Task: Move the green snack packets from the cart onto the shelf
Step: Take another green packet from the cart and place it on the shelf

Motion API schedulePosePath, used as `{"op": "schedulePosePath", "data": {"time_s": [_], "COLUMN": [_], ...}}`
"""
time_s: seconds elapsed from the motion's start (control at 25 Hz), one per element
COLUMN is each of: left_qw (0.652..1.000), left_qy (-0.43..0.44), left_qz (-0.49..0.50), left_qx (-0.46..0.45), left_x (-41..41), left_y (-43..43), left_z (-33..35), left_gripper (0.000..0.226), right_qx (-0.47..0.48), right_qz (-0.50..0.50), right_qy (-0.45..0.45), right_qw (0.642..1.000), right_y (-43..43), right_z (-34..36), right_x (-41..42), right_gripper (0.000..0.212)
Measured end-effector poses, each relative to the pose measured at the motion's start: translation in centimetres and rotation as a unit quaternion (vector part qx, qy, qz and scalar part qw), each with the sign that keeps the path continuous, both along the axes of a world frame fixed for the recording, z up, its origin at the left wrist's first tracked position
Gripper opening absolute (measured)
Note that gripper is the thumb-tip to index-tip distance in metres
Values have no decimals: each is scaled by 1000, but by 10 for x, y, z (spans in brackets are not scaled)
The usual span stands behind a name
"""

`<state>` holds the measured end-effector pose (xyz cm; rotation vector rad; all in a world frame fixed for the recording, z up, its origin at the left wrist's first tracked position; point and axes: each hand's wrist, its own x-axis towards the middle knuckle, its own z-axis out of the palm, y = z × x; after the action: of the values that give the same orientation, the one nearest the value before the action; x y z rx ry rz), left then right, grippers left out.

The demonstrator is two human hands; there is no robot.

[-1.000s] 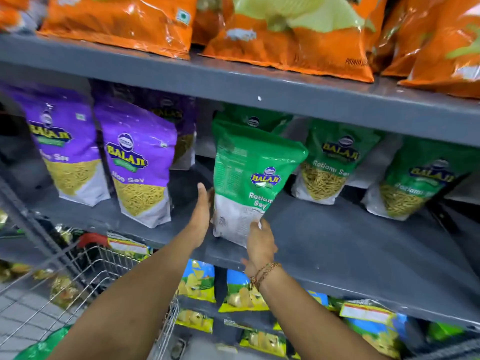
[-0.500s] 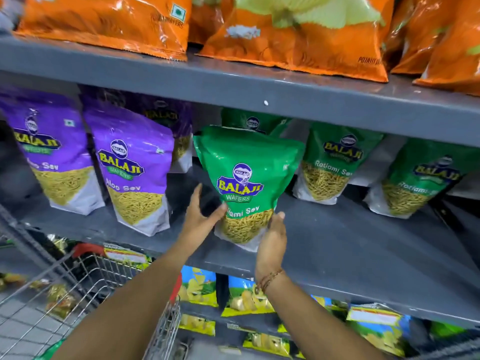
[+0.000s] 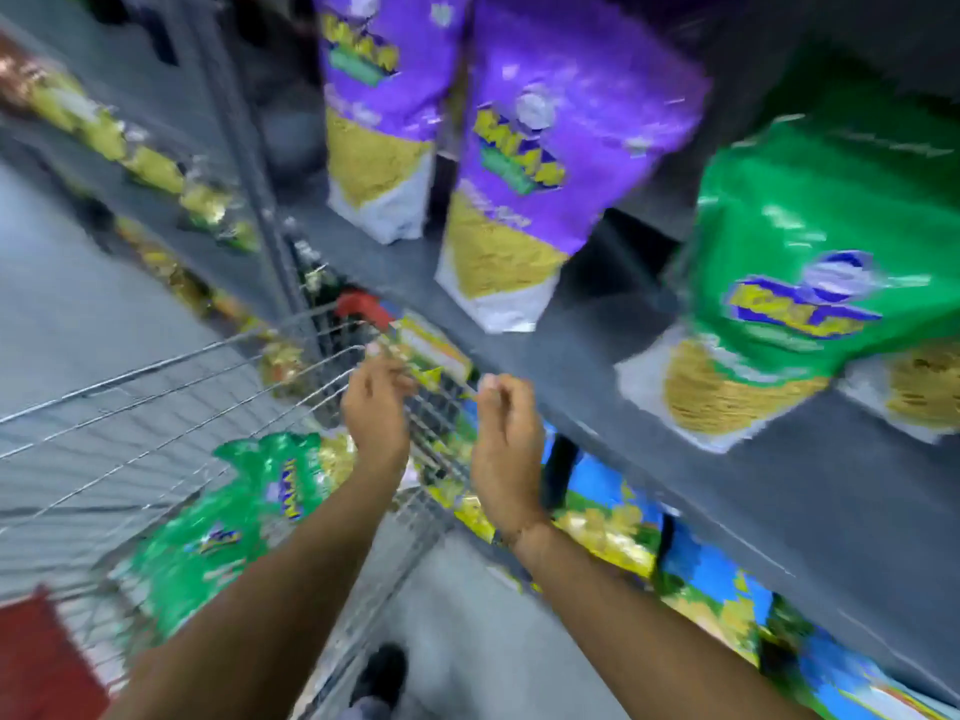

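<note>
The picture is blurred by motion. A green snack packet [image 3: 810,283] stands upright on the grey shelf [image 3: 597,356] at the right, free of my hands. More green packets [image 3: 223,522] lie in the wire cart [image 3: 156,387] at the lower left. My left hand [image 3: 374,402] hovers over the cart's right rim, fingers loosely curled, holding nothing. My right hand [image 3: 506,439] hangs beside it, between cart and shelf, also holding nothing.
Two purple packets [image 3: 535,163] stand on the same shelf left of the green one. Blue and yellow packets [image 3: 675,543] fill the shelf below. A grey upright post [image 3: 244,163] rises behind the cart. My shoe [image 3: 382,672] is on the floor.
Both hands have let go of the green packet, which now stands on the shelf, and have dropped down towards the cart. The view has swung down and left.
</note>
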<state>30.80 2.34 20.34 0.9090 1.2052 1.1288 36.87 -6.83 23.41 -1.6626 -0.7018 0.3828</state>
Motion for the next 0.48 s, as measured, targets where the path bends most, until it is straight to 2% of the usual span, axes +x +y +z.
{"op": "schedulePosePath", "data": {"time_s": [0.08, 0.16, 0.2, 0.28, 0.36, 0.48], "left_qw": [981, 943, 914, 848, 817, 807], "left_qy": [40, 46, 12, -73, -139, -232], "left_qz": [111, 92, 64, 25, 34, 77], "left_qx": [-155, -317, -401, -525, -558, -537], "left_x": [-53, -89, -99, -108, -107, -97], "left_y": [28, 34, 32, 27, 31, 43], "left_z": [-57, -114, -140, -183, -223, -253], "left_gripper": [33, 34, 39, 46, 53, 57], "right_qx": [-131, -266, -316, -369, -398, -480], "right_qz": [117, 184, 234, 353, 421, 472], "right_qy": [-25, -59, -106, -241, -333, -355], "right_qw": [984, 945, 913, 826, 744, 649], "right_y": [64, 117, 137, 165, 193, 211], "right_z": [-37, -86, -111, -158, -207, -251], "right_x": [-28, -45, -52, -63, -71, -73], "right_gripper": [11, 19, 24, 33, 43, 59]}}
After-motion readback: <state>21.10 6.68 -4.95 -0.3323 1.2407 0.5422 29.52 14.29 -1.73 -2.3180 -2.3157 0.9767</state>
